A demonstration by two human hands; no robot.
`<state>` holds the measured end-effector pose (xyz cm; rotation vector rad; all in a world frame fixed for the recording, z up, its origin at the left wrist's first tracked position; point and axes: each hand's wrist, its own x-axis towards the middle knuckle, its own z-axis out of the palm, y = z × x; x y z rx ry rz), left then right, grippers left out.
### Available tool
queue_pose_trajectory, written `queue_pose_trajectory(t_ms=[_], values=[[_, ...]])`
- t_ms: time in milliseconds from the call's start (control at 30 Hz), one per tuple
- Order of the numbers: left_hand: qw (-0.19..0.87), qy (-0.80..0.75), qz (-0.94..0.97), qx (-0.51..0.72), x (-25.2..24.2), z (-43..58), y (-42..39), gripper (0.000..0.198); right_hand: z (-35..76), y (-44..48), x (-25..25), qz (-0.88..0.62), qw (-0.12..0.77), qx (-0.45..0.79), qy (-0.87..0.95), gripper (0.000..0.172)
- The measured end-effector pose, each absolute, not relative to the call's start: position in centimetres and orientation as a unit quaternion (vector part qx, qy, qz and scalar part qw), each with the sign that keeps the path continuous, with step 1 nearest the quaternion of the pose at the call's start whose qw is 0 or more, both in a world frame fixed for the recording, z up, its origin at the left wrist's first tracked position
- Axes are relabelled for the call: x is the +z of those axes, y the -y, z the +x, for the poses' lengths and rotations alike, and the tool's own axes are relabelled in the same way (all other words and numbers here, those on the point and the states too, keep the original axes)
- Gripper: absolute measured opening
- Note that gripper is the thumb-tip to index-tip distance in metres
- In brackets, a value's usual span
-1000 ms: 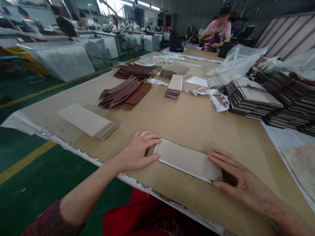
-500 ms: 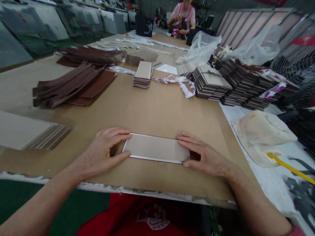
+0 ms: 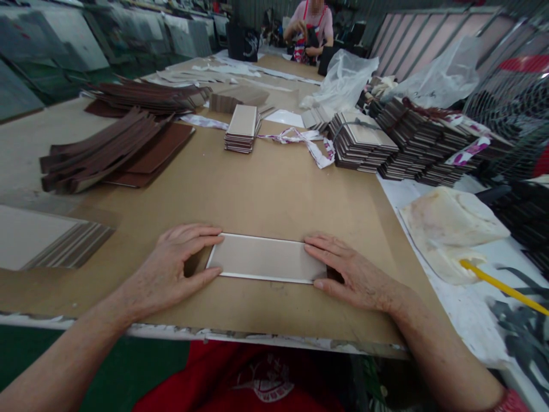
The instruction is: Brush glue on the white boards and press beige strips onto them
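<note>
A beige rectangular card panel (image 3: 266, 258) with a pale edge lies flat on the brown table (image 3: 266, 189) near its front edge. My left hand (image 3: 171, 269) grips the panel's left end between thumb and fingers. At the other end, my right hand (image 3: 349, 272) holds the panel the same way. Both hands rest on the tabletop.
A beige sheet stack (image 3: 47, 240) lies at left, brown strips (image 3: 107, 149) behind it. A small card stack (image 3: 242, 129), patterned ribbon (image 3: 300, 140) and dark bundled stacks (image 3: 386, 143) sit farther back. White cloth (image 3: 450, 223) and a yellow stick (image 3: 501, 286) lie right. A person (image 3: 311, 26) works at the far end.
The view swung right and down, so the panel now lies square in front of me. Both hands stay on its ends; the panel shifted slightly left.
</note>
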<state>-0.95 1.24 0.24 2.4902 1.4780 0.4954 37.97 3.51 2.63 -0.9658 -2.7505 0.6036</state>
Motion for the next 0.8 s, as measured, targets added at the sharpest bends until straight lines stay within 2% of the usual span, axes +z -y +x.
queue_pose_trajectory(t_ms=[300, 467, 567, 700, 800], values=[[0.089, -0.497, 0.848, 0.160, 0.1, -1.1, -1.2, 0.049, 37.9, -3.2, 2.7, -0.324, 0.061, 0.177, 0.927, 0.063], [0.044, -0.471, 0.867, 0.157, 0.5, -0.8, -1.1, 0.045, 37.4, -2.9, 3.3, -0.329, 0.042, 0.140, 0.933, 0.054], [0.008, -0.440, 0.891, 0.110, 1.6, -0.4, -1.5, 0.044, 36.7, -2.8, 3.9, -0.335, 0.027, 0.119, 0.934, 0.050], [-0.003, -0.388, 0.921, 0.032, 3.7, 0.9, -2.2, 0.030, 35.4, -2.4, 5.0, -0.339, 0.009, 0.095, 0.936, 0.042], [-0.019, -0.379, 0.925, 0.001, 4.9, 2.4, -1.8, 0.042, 34.0, -1.8, 5.7, -0.343, -0.023, 0.057, 0.937, 0.040]])
